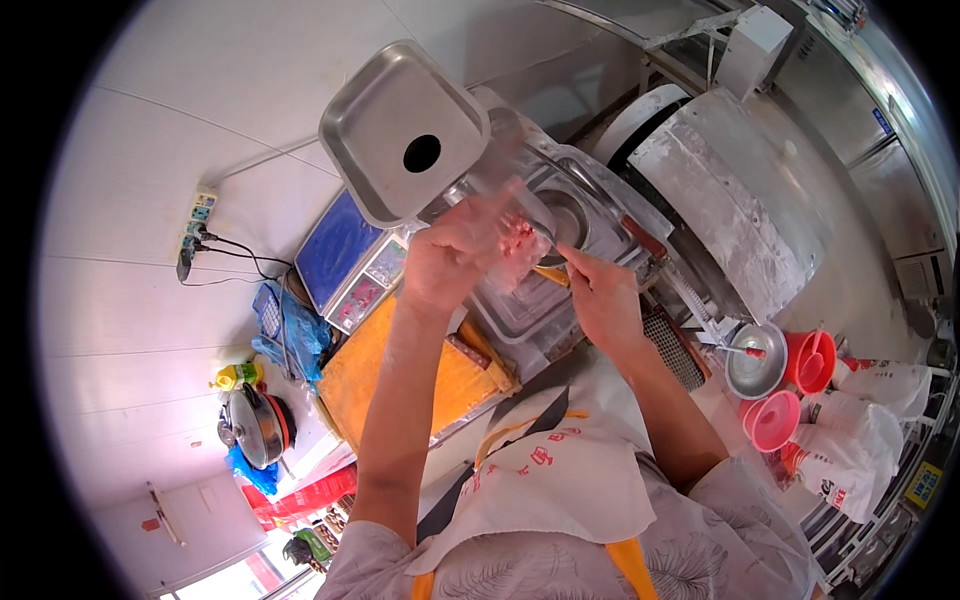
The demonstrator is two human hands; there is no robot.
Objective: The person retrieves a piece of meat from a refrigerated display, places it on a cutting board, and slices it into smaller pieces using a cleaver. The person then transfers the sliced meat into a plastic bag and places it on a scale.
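My left hand (452,258), partly blurred, is closed at the side of a pinkish clear plastic bag (518,268) with red bits that look like raw meat (518,238). My right hand (602,298) grips a slim tool, its dark metal end (542,231) against the red bits. A short yellow piece (552,275) shows beside the right fingers; whether it belongs to the tool I cannot tell. Beyond my left hand stands a square steel hopper tray (375,130) with a round dark hole. Below the bag sits a steel tray (515,325), and a round steel bowl (568,215) lies behind it.
An orange cutting board (365,375) with a brown-handled knife (468,350) lies at left, near a scale with a blue platform (340,248). Right stands a large floury machine (720,190). A steel basin (756,362), red and pink tubs (772,420) and white sacks (850,450) sit lower right.
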